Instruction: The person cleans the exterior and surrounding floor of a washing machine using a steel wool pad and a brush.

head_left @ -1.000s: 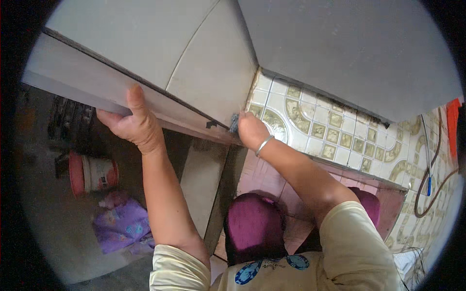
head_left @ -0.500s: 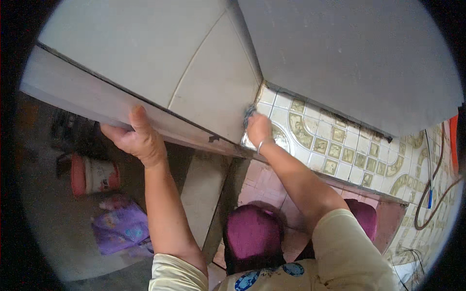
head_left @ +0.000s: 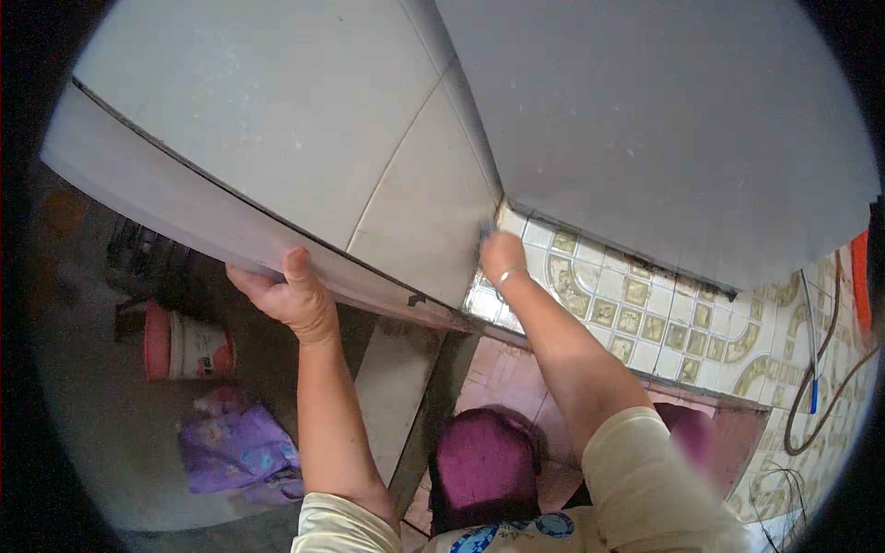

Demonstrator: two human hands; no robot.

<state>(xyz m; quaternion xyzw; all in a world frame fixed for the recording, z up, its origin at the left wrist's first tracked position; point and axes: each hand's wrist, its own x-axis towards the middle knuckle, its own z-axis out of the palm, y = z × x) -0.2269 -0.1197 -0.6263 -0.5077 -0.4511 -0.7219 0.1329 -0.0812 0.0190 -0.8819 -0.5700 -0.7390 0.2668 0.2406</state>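
Note:
My right hand (head_left: 502, 258), with a pale band at the wrist, is closed on a small blue-grey scouring pad (head_left: 487, 228). It presses the pad to the corner where a large white tiled wall (head_left: 424, 184) meets a patterned tiled surface (head_left: 599, 276). Most of the pad is hidden by the fingers. My left hand (head_left: 295, 300) grips the pale edge (head_left: 212, 212) of the white wall, its thumb on the near face and its fingers going behind.
A smooth grey panel (head_left: 664, 111) rises at the upper right. Below lie pink floor tiles (head_left: 507, 369). To the left stand a red-and-white bucket (head_left: 189, 346) and a purple patterned cloth (head_left: 240, 447). A brown hose (head_left: 802, 415) hangs at the right.
The view has shifted, so the wall and both hands sit lower and slightly to the right. My right hand stays at the corner with the pad; my left hand keeps its hold on the edge.

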